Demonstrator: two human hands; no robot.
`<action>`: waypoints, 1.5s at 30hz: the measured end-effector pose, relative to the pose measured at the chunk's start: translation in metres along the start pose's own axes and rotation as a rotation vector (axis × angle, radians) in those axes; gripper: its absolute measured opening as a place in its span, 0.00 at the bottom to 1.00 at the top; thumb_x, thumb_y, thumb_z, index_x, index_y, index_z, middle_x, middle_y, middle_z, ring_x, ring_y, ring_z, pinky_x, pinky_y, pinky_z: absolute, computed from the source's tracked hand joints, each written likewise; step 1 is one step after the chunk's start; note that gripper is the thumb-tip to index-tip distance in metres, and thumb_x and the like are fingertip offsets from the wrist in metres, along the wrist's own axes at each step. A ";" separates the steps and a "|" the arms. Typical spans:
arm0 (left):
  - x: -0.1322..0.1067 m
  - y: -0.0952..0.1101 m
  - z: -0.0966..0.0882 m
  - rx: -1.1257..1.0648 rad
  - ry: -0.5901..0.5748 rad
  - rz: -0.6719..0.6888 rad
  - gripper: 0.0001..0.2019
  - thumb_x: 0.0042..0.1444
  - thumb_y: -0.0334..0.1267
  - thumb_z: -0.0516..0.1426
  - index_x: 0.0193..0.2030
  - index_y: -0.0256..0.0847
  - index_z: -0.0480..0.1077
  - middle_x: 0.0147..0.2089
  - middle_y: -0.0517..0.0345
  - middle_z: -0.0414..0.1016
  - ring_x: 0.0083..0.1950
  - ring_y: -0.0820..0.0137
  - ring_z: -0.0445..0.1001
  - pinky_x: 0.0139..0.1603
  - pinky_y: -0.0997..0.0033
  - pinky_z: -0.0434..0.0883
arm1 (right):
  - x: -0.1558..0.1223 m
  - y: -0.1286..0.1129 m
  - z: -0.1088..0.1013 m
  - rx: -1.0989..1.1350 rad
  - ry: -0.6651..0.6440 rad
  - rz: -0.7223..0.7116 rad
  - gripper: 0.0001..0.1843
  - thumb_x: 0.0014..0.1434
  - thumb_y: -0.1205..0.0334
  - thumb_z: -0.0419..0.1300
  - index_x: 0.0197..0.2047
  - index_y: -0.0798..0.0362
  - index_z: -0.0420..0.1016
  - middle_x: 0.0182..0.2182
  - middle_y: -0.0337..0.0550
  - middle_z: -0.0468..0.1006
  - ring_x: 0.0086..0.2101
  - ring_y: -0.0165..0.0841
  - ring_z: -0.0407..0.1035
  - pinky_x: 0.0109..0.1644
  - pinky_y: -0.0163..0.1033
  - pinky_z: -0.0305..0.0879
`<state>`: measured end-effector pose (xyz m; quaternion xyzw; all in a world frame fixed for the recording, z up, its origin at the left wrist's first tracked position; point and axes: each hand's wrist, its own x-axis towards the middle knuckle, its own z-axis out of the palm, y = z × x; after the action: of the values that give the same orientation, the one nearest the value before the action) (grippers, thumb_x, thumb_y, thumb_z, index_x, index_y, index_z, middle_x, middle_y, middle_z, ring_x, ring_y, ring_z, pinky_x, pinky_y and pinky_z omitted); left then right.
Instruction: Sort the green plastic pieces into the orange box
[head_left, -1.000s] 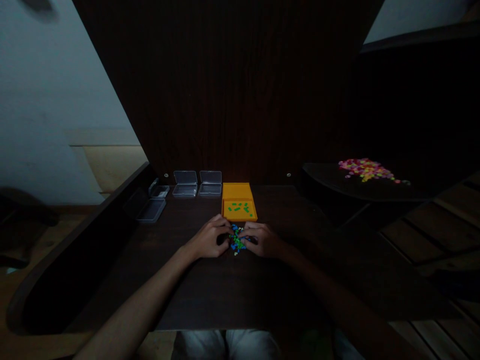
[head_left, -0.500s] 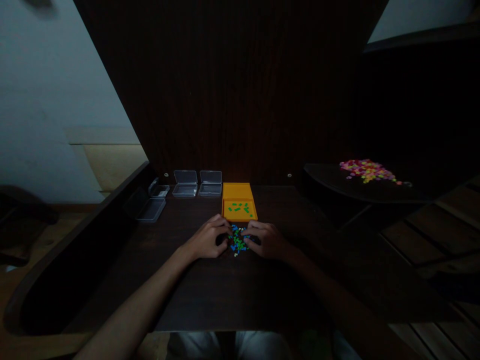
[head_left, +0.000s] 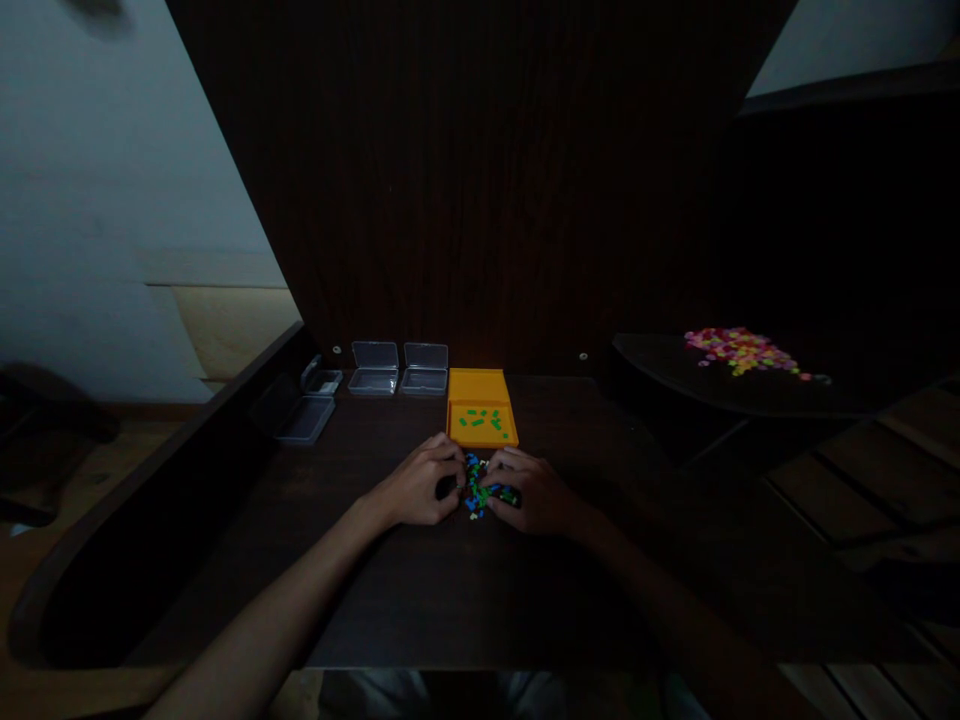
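A small pile of tiny green, blue and pale building bricks lies on the dark table between my hands. My left hand rests at the pile's left edge, fingers curved and thumb apart, with nothing visible in it. From the right, my right hand arches over part of the pile, its fingertips among the bricks and a gap between thumb and fingers. Just beyond the hands stands an open orange box, lid tipped back. Several green bricks lie spread out in its tray.
Clear plastic cases with raised lids stand at the back left, including one case and another case. A further clear case lies by the left side panel. On a shelf at right sits a heap of pink and yellow pieces.
My right hand has moved slightly toward the pile's middle and nearer to me, its fingers shifting among the bricks. My left hand keeps its place beside the pile. The whole view has shifted slightly.
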<state>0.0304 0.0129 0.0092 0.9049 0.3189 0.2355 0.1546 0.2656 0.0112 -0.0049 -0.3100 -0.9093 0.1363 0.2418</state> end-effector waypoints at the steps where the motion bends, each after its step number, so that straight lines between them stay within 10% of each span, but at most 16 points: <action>1: 0.000 0.001 -0.001 -0.006 -0.007 0.002 0.04 0.52 0.30 0.58 0.32 0.41 0.73 0.41 0.53 0.73 0.47 0.63 0.68 0.52 0.62 0.68 | 0.000 0.000 0.000 0.005 0.009 0.002 0.08 0.54 0.64 0.64 0.39 0.50 0.78 0.39 0.44 0.76 0.41 0.37 0.70 0.47 0.42 0.68; 13: 0.002 -0.002 -0.003 -0.013 0.039 -0.019 0.05 0.58 0.31 0.55 0.36 0.41 0.72 0.37 0.55 0.75 0.44 0.65 0.69 0.48 0.64 0.68 | 0.000 0.000 0.007 -0.013 0.026 0.024 0.09 0.59 0.60 0.63 0.43 0.49 0.79 0.38 0.44 0.76 0.40 0.35 0.71 0.45 0.40 0.68; 23: 0.003 -0.008 -0.002 -0.025 0.340 -0.147 0.07 0.64 0.36 0.53 0.40 0.41 0.72 0.37 0.56 0.78 0.43 0.66 0.71 0.46 0.65 0.70 | -0.001 0.001 0.005 0.016 -0.008 0.037 0.07 0.60 0.61 0.63 0.41 0.50 0.79 0.37 0.43 0.76 0.40 0.34 0.71 0.46 0.38 0.67; 45: 0.010 -0.026 0.011 0.014 0.393 -0.225 0.05 0.64 0.36 0.55 0.41 0.41 0.72 0.38 0.56 0.77 0.42 0.66 0.72 0.45 0.65 0.70 | 0.001 0.003 0.006 0.019 -0.018 0.040 0.08 0.64 0.60 0.60 0.42 0.51 0.81 0.37 0.43 0.76 0.37 0.32 0.71 0.44 0.36 0.67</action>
<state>0.0296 0.0373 -0.0084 0.8014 0.4434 0.3865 0.1086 0.2633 0.0132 -0.0108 -0.3245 -0.9038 0.1527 0.2337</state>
